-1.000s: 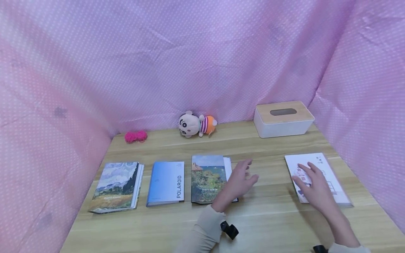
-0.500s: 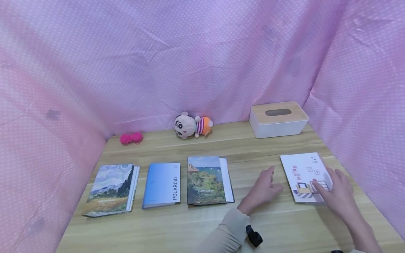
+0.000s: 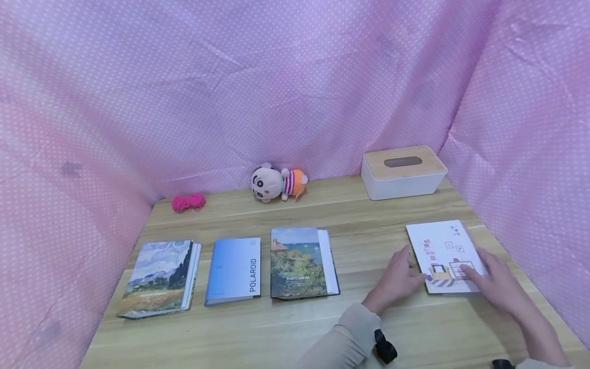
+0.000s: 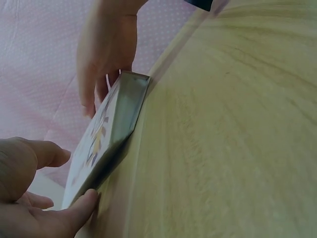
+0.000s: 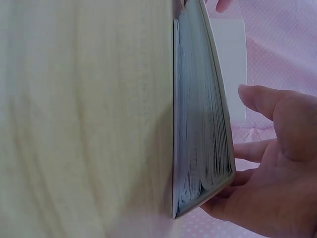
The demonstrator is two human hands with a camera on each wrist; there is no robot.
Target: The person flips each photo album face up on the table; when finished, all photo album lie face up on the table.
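Observation:
A white photo album [image 3: 442, 241] with a printed room scene lies near the table's right edge. My left hand [image 3: 397, 279] reaches the album's left side, with thumb and forefinger spread at that edge. My right hand [image 3: 500, 282] is round its thick spine side; the thumb sticks out over the cover and the fingers lie along the spine. In the right wrist view a gap shows between the right thumb [image 5: 260, 101] and the cover, and the album's bottom shows stacked page edges. The left wrist view has a left fingertip [image 4: 86, 201] low at the album's edge.
Three more albums lie in a row to the left: a seaside painting one [image 3: 297, 261], a blue POLAROID one [image 3: 235, 269] and a wheat-field one [image 3: 159, 277]. Along the back are pink yarn [image 3: 188, 202], a plush toy [image 3: 278, 183] and a tissue box [image 3: 403, 187], before a pink curtain.
My left hand has moved right, from beside the seaside album to the white album's left edge. My right hand has shifted from over the white album's cover to its right side.

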